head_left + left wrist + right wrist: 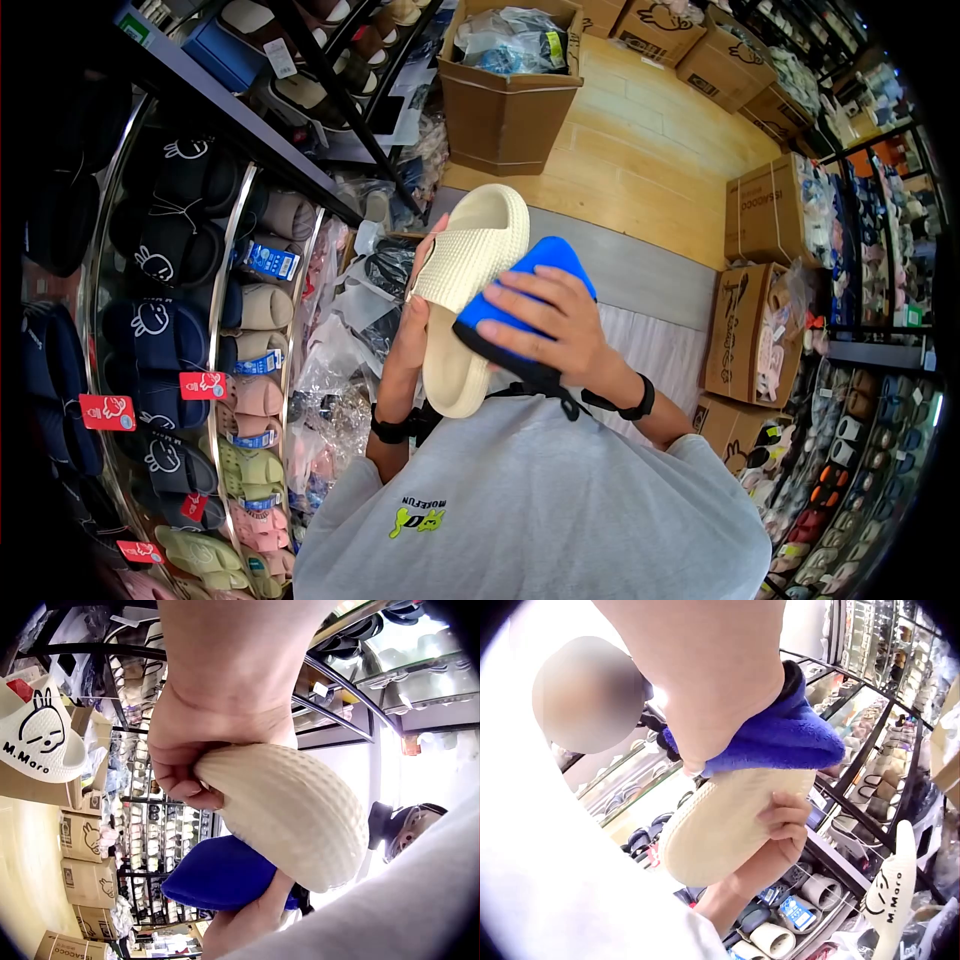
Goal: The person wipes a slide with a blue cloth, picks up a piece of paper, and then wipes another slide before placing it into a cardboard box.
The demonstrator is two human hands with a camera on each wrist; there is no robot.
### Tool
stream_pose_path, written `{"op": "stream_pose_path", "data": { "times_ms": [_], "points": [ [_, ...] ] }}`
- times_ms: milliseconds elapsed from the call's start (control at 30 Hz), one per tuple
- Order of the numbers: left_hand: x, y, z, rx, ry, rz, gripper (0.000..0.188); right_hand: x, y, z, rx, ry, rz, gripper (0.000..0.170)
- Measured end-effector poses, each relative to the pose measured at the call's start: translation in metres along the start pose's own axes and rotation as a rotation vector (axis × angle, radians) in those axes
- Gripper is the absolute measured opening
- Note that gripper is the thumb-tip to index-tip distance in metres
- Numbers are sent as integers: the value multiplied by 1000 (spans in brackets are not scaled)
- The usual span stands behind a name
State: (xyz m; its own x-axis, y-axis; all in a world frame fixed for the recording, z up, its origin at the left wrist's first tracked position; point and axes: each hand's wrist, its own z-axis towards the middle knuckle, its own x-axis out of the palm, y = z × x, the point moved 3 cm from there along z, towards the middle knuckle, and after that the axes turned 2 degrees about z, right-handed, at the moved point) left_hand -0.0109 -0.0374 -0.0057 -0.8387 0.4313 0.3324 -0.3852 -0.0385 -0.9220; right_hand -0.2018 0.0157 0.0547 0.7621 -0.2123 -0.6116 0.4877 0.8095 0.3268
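My left hand [408, 335] grips a cream slipper [475, 262] by its side at the strap, fingers curled round the edge in the left wrist view. The slipper is held in front of the chest, toe up, with a waffle-textured strap. My right hand [545, 318] holds a blue plush cleaning pad [556, 262] with a black edge and a dangling loop. The pad overlaps the slipper's right side in the head view; in the right wrist view the blue plush [795, 742] lies along the slipper sole's [720, 817] edge. Part of the right hand's grip is hidden.
Another cream slipper [37, 739] with a rabbit print shows in the left wrist view. Slipper racks [180, 300] line the left side. A tall carton [510, 115] of plastic bags stands ahead; more cartons [755, 335] and shoe shelves [850, 460] stand right.
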Motion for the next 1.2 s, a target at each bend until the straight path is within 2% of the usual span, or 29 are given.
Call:
{"op": "stream_pose_path", "data": {
  "times_ms": [33, 100, 167, 233, 300, 400, 500, 567, 700, 767, 867, 967, 1033, 1133, 1200],
  "points": [
    [1, -1, 1, 5, 1, 26, 112, -2, -4, 2, 68, -33, 29, 46],
    [2, 3, -2, -29, 15, -43, 116, -3, -7, 4, 86, -71, 8, 51],
    [5, 6, -3, -43, 7, -98, 119, -1, -2, 2, 70, -95, -13, 50],
    [8, 3, -1, -43, 7, -74, 119, 1, 5, -3, 7, -32, -27, 43],
    [9, 2, -1, -51, -12, -105, 118, 1, 7, -5, -54, 9, -43, 43],
    [7, 3, -3, -39, -9, -114, 115, -7, -5, 1, 6, 30, -27, 45],
    [9, 0, -4, -40, -5, -135, 112, -8, -13, 5, 99, -88, -3, 49],
    [7, 3, -3, -81, -31, -206, 123, -8, -9, 5, 108, -91, 0, 52],
    [5, 11, -4, -68, -101, -176, 127, -5, 1, -4, -20, 17, -38, 40],
    [4, 7, -5, -75, -69, -157, 126, -9, -5, -4, -33, 52, -25, 41],
    [4, 5, -5, -67, -47, -181, 124, -12, -13, 3, 74, -66, -17, 49],
    [3, 6, -5, -58, -50, -150, 124, -9, -8, 2, 63, -88, -47, 48],
    [3, 6, -5, -55, -37, -159, 121, -5, -1, -7, 8, -9, -56, 40],
    [4, 7, -3, -35, 9, -156, 113, -3, 4, -10, -44, 28, -51, 42],
    [3, 5, -3, -34, 8, -146, 113, -7, -2, -4, 13, 0, -28, 44]
  ]
}}
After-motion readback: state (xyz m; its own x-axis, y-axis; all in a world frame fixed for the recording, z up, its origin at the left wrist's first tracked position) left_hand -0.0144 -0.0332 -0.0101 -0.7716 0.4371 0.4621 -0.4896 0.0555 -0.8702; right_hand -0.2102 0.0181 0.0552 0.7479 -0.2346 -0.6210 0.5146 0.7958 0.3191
